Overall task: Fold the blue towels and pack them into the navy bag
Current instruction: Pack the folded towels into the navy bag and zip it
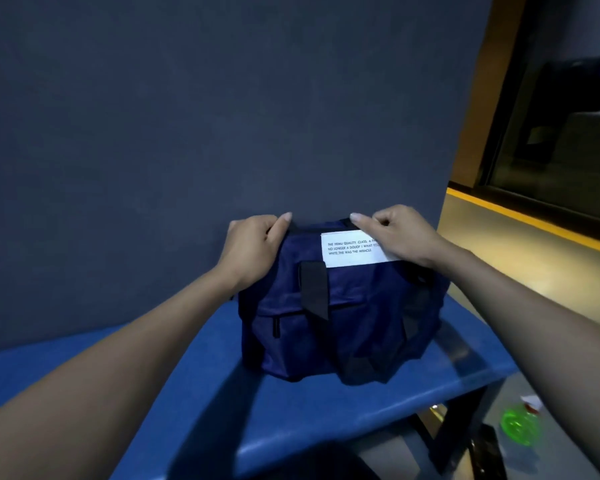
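Both hands, left hand [253, 245] and right hand [394, 233], pinch the navy bag [326, 327] top edge beneath their fingertips, apparently steadying its opening.

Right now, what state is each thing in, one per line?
navy bag: upright on the blue table, top looks closed
white label: lying flat on the bag's top front
left hand: gripping the bag's top edge
right hand: pinching the top edge
green bottle: on the floor

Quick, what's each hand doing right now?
Left hand: pinching the top edge of the navy bag.
Right hand: pinching the bag's top edge by the white label.
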